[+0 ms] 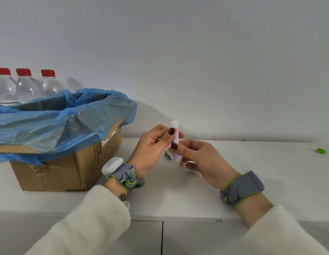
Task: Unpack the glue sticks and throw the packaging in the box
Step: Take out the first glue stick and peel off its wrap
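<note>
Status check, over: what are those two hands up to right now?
Left hand pinches glue stick; right hand grips its packaging. Stick partly out. Lined box open to the left, nothing in the way.

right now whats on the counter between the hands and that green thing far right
Nothing: in the head view the white counter is bare between the right hand and the green object.

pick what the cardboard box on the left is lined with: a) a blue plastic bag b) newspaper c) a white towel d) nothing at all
a: a blue plastic bag is draped over the rim of the cardboard box and hangs down its sides.
</note>
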A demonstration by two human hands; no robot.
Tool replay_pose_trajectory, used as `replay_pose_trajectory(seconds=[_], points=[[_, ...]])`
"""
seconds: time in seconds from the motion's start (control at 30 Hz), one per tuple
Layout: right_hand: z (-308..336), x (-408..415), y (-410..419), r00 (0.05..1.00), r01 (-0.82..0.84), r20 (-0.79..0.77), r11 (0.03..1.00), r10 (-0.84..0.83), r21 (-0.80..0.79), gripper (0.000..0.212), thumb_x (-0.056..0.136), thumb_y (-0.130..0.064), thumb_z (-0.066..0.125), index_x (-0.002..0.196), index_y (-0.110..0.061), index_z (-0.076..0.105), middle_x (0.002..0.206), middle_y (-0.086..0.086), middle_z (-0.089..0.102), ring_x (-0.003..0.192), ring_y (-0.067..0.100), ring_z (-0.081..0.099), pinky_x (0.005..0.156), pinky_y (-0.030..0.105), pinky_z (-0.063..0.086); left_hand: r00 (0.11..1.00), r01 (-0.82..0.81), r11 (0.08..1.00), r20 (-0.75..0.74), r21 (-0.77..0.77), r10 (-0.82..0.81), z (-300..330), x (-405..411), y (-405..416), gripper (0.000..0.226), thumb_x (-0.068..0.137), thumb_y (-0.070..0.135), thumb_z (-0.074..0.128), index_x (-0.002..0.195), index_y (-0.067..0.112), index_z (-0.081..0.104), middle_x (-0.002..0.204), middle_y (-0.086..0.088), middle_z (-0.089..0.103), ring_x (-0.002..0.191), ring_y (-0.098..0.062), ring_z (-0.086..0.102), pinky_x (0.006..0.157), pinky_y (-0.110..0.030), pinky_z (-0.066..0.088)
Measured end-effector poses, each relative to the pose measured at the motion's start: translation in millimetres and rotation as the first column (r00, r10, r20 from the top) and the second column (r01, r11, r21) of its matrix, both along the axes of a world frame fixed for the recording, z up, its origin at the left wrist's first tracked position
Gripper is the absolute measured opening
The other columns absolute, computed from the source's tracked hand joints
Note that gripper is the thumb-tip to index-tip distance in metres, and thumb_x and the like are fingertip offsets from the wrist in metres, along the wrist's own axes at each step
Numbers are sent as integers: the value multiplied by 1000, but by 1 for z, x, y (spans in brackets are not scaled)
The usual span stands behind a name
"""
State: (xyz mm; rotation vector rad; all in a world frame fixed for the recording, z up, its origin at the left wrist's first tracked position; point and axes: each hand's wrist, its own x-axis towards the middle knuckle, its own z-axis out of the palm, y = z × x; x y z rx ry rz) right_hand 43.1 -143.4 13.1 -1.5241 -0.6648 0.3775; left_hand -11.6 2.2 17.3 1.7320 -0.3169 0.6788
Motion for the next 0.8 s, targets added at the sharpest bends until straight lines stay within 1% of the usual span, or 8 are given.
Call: replay_pose_trajectory(seconds=[0.1,0.2,0.3,0.37,0.43,0.53,0.6,0.8], points=[[1,0,0,999,-43,14,999,43,11,47,63,-50,74,95,-15,77,79,-1,64,62,9,49,61,19,43,1000,-10,1000,-1,-22,10,1,-1,0,29,90,31,47,81,15,69,89,-5,60,71,4,60,66,-5,43],[1,0,1,989,-144,19,989,143,24,37,75,-49,67,94,-19,76,81,-7,70,63,7,53,65,22,43,1000,-16,999,3,-46,16,3,-2,0,29,94,26,45,84,11,68,81,-3,58,58,6,56,52,-1,38],[0,-2,2,968,-248,43,969,248,-3,23,83,-44,69,85,-22,76,83,-9,72,64,6,56,65,22,45,999,34,998,-13,-54,-35,3,-3,-2,30,88,34,48,82,16,71,82,0,56,59,-15,55,52,-16,44],[0,-4,2,967,-251,50,968,251,-17,21,80,-43,73,83,-22,75,82,-9,71,63,7,55,67,24,45,997,71,995,-24,-73,-73,2,-3,-4,30,87,35,49,80,17,72,80,6,57,56,-18,51,49,-19,43],[0,-4,2,976,-217,34,976,217,-14,31,69,-48,76,83,-20,75,79,-8,70,60,7,53,67,25,42,996,87,992,-16,-87,-89,1,-3,-5,29,87,33,49,79,17,72,81,4,57,58,-15,54,51,-19,45],[0,-2,1,991,-130,-5,991,130,-9,43,54,-53,79,84,-22,76,78,-4,65,60,9,48,69,27,38,999,49,998,7,-39,-49,0,-1,-2,30,88,34,47,80,17,70,86,0,60,72,-6,60,66,-15,48],[0,-1,1,995,-94,-26,996,94,11,44,49,-52,80,82,-22,76,78,-2,63,61,9,47,72,30,38,999,33,999,6,-31,-33,0,-1,-1,32,88,35,46,81,14,69,86,2,62,75,-2,61,69,-12,47],[0,1,2,987,-157,-11,986,158,48,29,70,-48,69,83,-23,77,75,-9,69,60,5,53,67,24,43,999,40,994,0,-99,-40,0,1,1,32,86,39,46,85,16,68,85,1,63,69,-4,60,67,-13,47]])
